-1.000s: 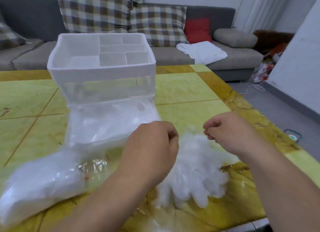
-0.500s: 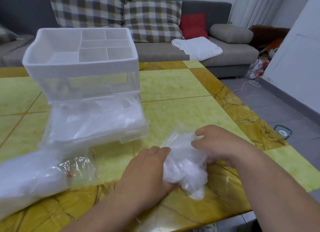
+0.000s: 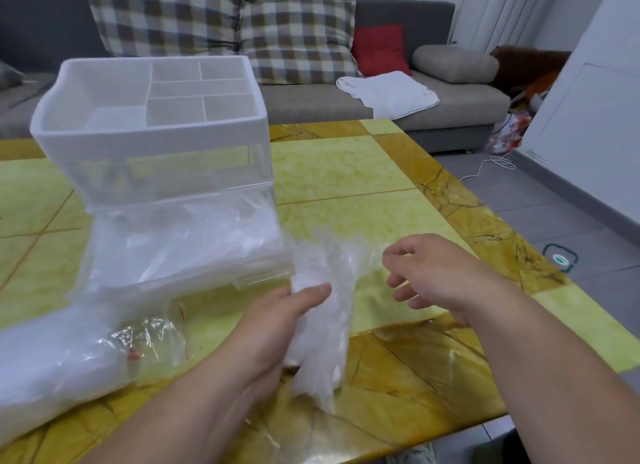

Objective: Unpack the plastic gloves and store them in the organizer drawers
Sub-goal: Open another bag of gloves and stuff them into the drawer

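Note:
A bunch of thin clear plastic gloves (image 3: 323, 328) stands lifted off the yellow table (image 3: 363, 176), and my left hand (image 3: 277, 328) grips it from the left. My right hand (image 3: 436, 273) hovers just right of the bunch with fingers spread, apart from it. The white organizer (image 3: 152, 131) with its divided top tray stands at the left. Its lower clear drawer (image 3: 187, 252) is pulled out and holds more gloves. The drawer's front right corner is close to the held bunch.
A clear plastic bag (image 3: 59, 352) with more gloves lies at the table's near left. The table's right and near edges are close to my arms. A grey sofa (image 3: 450, 106) with checked cushions and a white cloth (image 3: 391, 92) runs behind.
The gloves lay loose on the table, then both hands gathered them. Now my left hand holds the bunch up near the drawer and my right hand has let go and spread.

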Available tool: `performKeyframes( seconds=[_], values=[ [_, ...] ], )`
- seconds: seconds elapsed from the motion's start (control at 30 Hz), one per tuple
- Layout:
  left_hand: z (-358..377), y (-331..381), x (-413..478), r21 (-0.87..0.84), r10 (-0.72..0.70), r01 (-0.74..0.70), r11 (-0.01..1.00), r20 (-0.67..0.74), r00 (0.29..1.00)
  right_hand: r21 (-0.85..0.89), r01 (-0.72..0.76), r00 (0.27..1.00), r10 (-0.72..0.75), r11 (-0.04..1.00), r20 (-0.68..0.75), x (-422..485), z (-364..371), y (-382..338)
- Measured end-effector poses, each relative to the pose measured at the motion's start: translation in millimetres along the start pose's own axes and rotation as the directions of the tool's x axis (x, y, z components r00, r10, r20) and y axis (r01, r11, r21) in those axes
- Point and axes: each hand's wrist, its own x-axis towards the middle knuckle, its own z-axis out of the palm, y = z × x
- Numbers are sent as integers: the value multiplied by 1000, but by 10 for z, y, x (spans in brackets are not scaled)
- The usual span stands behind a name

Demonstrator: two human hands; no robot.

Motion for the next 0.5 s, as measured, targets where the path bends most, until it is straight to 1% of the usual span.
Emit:
performKeyframes(
  seconds=[0.1,0.13,0.2,0.27,0.3,0.4,0.5],
  values=[
    [-39,12,18,-77,-59,60,995,15,998,-35,0,999,1,999,33,-11,43,1],
    [-41,11,24,-90,-68,69,994,15,998,-13,-14,998,15,1000,65,-15,67,-3],
    [-26,-4,35,-87,-42,43,995,5,999,88,-84,983,68,993,170,-37,143,-19],
    [27,-13,24,-24,25,-25,999,4,1000,158,-141,956,93,977,278,-51,220,-33],
    [49,-27,20,17,66,-66,998,24,998,193,-155,950,93,969,299,-48,254,-34],
    [77,-58,-8,139,186,-207,968,149,971,347,-209,947,101,914,304,-43,288,-59],
    [67,-70,-21,203,246,-297,933,240,939,476,-242,937,75,846,342,-54,246,-75]
  ],
)
